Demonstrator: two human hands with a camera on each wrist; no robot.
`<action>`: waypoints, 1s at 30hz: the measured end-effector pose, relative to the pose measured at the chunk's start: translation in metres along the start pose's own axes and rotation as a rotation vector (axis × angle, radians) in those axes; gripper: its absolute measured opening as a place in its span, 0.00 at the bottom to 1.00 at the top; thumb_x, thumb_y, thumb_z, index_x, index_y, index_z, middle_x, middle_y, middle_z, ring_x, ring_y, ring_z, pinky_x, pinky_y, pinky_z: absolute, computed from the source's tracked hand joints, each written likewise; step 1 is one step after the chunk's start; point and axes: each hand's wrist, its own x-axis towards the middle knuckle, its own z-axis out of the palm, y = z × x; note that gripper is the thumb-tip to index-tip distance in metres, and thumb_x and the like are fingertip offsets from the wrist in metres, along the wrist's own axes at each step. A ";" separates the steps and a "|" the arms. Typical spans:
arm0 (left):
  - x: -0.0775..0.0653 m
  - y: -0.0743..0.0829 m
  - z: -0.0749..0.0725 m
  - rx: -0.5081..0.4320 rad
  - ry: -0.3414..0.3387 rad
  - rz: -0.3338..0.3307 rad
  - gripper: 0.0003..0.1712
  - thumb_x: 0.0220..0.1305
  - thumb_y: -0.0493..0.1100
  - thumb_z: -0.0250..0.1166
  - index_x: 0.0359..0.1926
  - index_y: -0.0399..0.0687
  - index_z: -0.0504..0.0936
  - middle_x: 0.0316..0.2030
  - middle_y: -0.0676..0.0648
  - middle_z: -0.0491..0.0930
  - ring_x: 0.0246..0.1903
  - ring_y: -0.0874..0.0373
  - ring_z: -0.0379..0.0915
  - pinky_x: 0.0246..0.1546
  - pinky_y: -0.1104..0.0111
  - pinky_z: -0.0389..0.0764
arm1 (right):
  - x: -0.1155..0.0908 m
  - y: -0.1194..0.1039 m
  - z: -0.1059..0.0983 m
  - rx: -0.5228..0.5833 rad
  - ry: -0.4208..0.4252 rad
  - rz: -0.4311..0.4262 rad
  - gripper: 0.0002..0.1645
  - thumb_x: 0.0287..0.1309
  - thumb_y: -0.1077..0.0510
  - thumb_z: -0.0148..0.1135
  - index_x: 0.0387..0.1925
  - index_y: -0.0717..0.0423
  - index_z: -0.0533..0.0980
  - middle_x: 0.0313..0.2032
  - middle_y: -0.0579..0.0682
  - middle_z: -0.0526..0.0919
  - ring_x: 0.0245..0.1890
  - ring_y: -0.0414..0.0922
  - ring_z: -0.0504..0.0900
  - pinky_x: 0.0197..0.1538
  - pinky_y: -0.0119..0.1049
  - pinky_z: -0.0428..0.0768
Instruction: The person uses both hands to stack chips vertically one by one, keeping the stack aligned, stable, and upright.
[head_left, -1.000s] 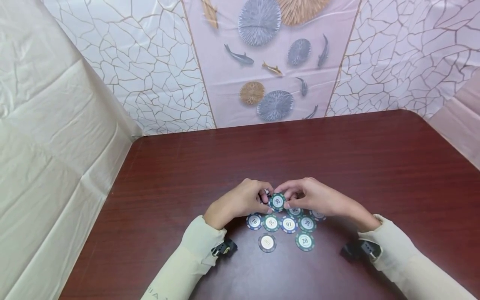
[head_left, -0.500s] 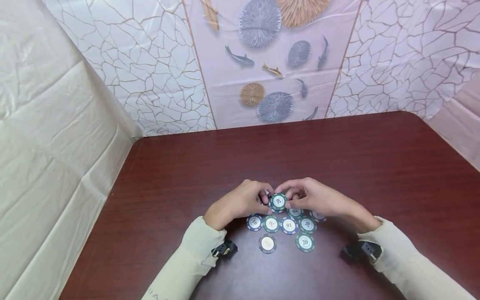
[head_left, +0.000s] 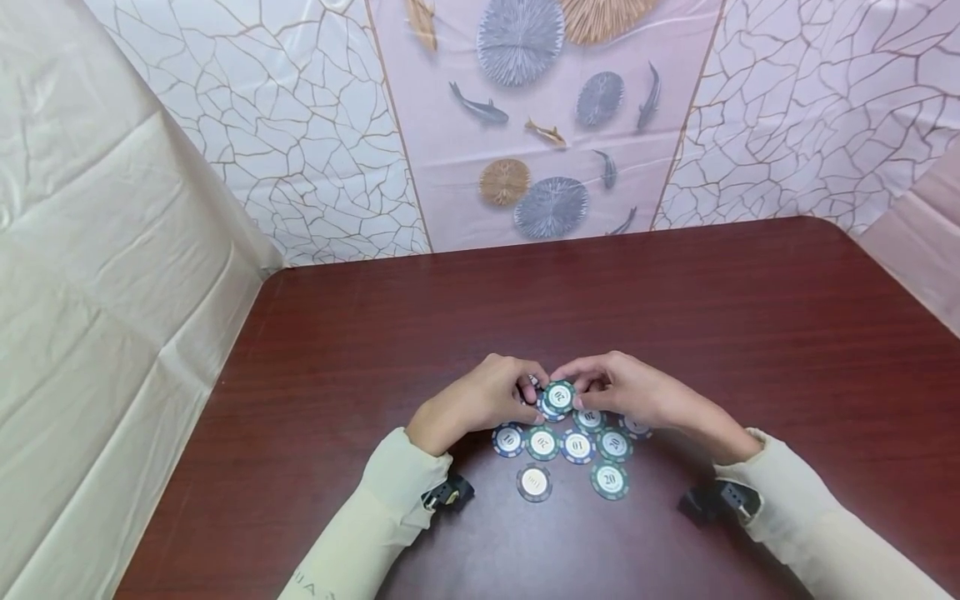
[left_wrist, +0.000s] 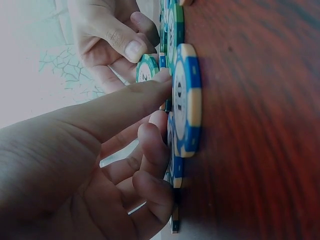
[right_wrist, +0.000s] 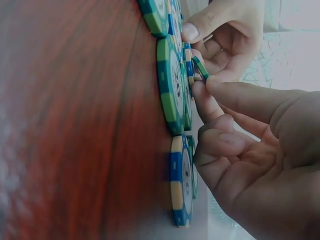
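Observation:
In the head view my right hand [head_left: 633, 386] pinches a green poker chip [head_left: 559, 396] marked 20 between thumb and fingers. It is tilted just over a blue poker chip [head_left: 554, 412], whose near edge shows below it. My left hand [head_left: 487, 396] curls its thumb and index finger around the left side of that blue chip. In the right wrist view, the green chip leans edge-on against the right fingertips [right_wrist: 215, 82], close over the blue chip's edge. A dark chip [head_left: 534, 384] partly shows behind the left fingers.
Several chips lie flat nearer the person, among them a blue chip [head_left: 508, 440] marked 10, a green chip [head_left: 610, 481] marked 20 and a grey-rimmed chip [head_left: 535, 482] marked 100. A brown-red table [head_left: 375, 333] bears them. Patterned cloth [head_left: 540, 125] hangs behind.
The green chip in the right hand has slid slightly away and to the right, so more of the blue chip beneath shows. My left hand has hardly moved.

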 end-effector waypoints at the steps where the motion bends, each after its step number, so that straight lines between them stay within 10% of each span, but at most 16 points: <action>1: 0.000 0.000 0.000 0.001 0.000 0.003 0.20 0.60 0.39 0.81 0.52 0.47 0.87 0.30 0.55 0.81 0.31 0.64 0.76 0.37 0.73 0.77 | 0.000 0.000 0.000 -0.024 0.008 -0.005 0.21 0.68 0.67 0.67 0.60 0.56 0.83 0.36 0.45 0.85 0.31 0.43 0.77 0.35 0.32 0.75; 30: 0.000 0.004 -0.001 0.022 -0.031 -0.052 0.20 0.61 0.42 0.80 0.53 0.50 0.86 0.33 0.54 0.80 0.28 0.62 0.74 0.33 0.73 0.76 | -0.001 -0.010 0.008 -0.198 0.153 -0.014 0.17 0.59 0.60 0.79 0.49 0.57 0.85 0.35 0.43 0.84 0.37 0.41 0.80 0.42 0.35 0.79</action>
